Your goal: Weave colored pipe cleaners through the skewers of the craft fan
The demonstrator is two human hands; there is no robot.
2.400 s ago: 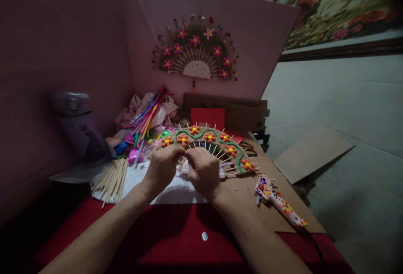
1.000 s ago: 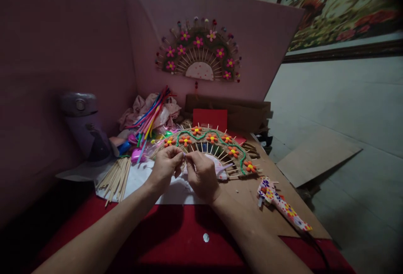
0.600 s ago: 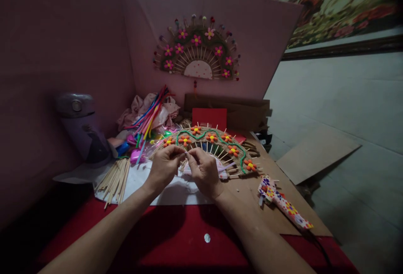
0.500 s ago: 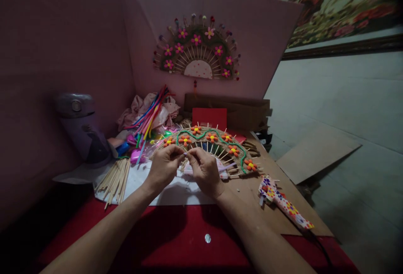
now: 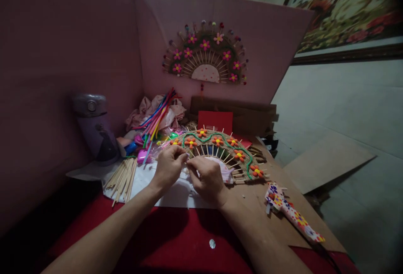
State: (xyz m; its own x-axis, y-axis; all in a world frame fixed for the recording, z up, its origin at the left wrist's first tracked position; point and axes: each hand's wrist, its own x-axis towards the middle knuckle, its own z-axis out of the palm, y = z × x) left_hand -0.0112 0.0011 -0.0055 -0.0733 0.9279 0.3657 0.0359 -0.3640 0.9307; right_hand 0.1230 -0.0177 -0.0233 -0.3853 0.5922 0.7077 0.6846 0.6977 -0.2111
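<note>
My left hand is closed in a pinch, with a small lilac piece at its fingertips. Close beside it, my right hand is curled shut, the end of a lilac strip seeming to come out behind it; its grip is mostly hidden. Just beyond both hands stands a half-round twine-wrapped fan with wooden sticks, orange clay flowers and a wavy green line. A pale dotted half-circle forms its base, partly covered by my right hand.
Wooden sticks lie on white paper left of my hands, near a tumbler and colourful strips. A flower-patterned glue gun rests on cardboard at right. A similar fan with pink flowers hangs on the backboard.
My fingertips have drawn slightly apart, and my right hand has curled more. Less of the lilac strip shows. The whole view has shifted, so everything sits a little further right.
</note>
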